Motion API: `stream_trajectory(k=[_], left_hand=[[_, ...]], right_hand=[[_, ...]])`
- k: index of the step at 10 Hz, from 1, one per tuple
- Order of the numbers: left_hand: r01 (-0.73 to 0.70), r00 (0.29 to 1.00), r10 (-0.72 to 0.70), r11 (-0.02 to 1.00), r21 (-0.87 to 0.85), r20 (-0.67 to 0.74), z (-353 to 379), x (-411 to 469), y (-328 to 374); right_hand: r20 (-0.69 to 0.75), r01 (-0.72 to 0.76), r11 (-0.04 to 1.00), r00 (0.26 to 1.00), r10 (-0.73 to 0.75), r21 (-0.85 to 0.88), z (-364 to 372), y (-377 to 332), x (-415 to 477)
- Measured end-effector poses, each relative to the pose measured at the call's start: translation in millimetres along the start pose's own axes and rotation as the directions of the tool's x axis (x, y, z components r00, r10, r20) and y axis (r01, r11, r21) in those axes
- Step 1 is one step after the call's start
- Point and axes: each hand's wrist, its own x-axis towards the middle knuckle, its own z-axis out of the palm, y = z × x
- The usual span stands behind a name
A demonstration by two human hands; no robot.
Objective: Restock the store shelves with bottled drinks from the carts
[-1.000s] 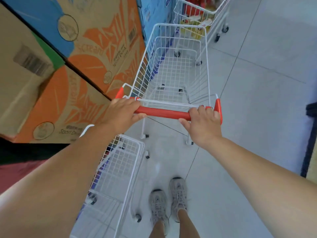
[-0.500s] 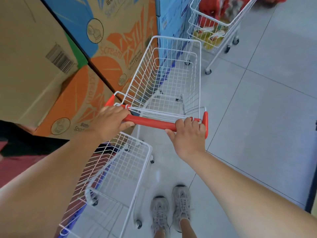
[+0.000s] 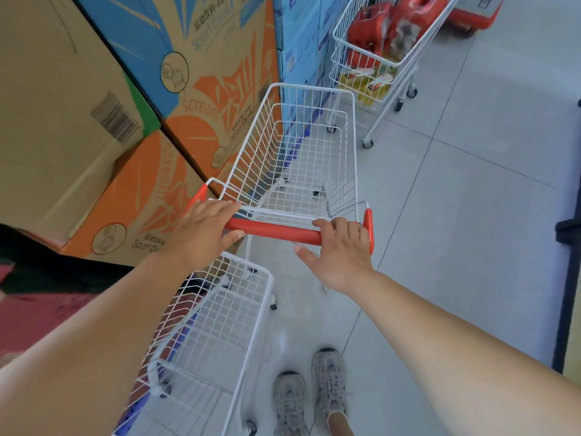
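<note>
An empty white wire cart (image 3: 317, 152) stands in front of me with a red handle (image 3: 276, 231). My left hand (image 3: 202, 229) holds the handle's left end, fingers lying over the bar and thumb under it. My right hand (image 3: 341, 254) holds the right end with fingers curled over the bar and the thumb spread out to the left. Farther ahead, a loaded cart (image 3: 382, 62) carries red shrink-wrapped packs and yellow bottles.
Stacked sport drink cartons (image 3: 201, 99) and blue cartons (image 3: 300, 48) line the left side, close to the cart. A second empty wire cart (image 3: 220, 328) sits under my left forearm. My two sneakers (image 3: 309, 394) stand on grey floor tiles (image 3: 471, 215). A dark edge runs down the far right.
The empty cart has come nearer to the loaded cart, which shows more fully. My right thumb has lifted off the handle and spread out; my left fingers have stretched flatter over the bar.
</note>
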Motion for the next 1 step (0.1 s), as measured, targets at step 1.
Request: stream_trajectory(k=[1], left_hand=[[0.013,0.997,-0.021,0.994,-0.106,-0.072,-3.9,-34.3,30.8]], right_hand=[[-0.179,0.074,0.984,0.983,-0.044,0.161,-5.2,6.7,-34.1]])
